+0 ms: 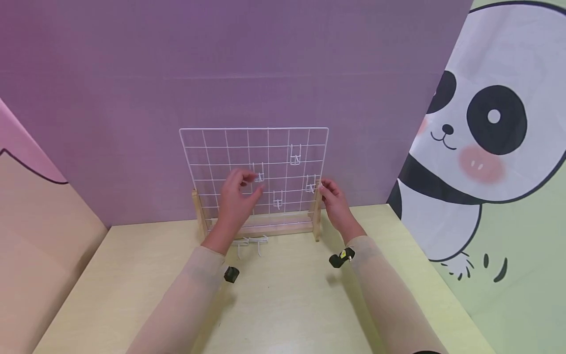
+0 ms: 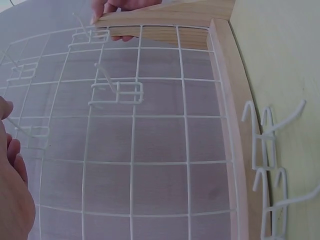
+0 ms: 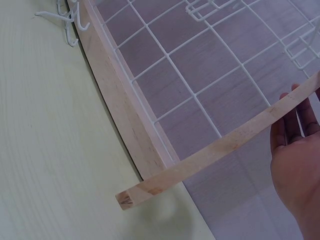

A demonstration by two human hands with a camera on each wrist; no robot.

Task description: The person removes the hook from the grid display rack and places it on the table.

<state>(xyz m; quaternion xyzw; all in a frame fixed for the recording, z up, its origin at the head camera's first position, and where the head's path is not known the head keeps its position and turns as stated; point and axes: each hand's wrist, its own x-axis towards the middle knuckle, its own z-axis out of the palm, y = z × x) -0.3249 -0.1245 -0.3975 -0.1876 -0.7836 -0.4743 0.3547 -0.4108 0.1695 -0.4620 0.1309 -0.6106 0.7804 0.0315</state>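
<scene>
A white wire grid [image 1: 236, 146] stands upright in a wooden stand [image 1: 283, 228], with several white wire hooks hung on it. My left hand [image 1: 236, 199] is in front of the grid, thumb and fingers spread around one hook [image 1: 259, 177]. In the left wrist view a gap shows between those fingers [image 2: 15, 150] and the hook [image 2: 31, 132]. The top of the right wooden post [image 3: 235, 137] is gripped by my right hand [image 1: 337, 204], thumb in front and fingers behind it. Other hooks hang at upper right [image 1: 295, 156], lower middle [image 1: 277, 201] and beside the right post [image 1: 311, 187].
Two loose white hooks [image 1: 259, 240] lie on the pale wooden table [image 1: 283, 300], close to the front of the stand's base. A purple backdrop [image 1: 265, 64] rises behind the grid. To the right is a wall covering with a panda drawing [image 1: 495, 182].
</scene>
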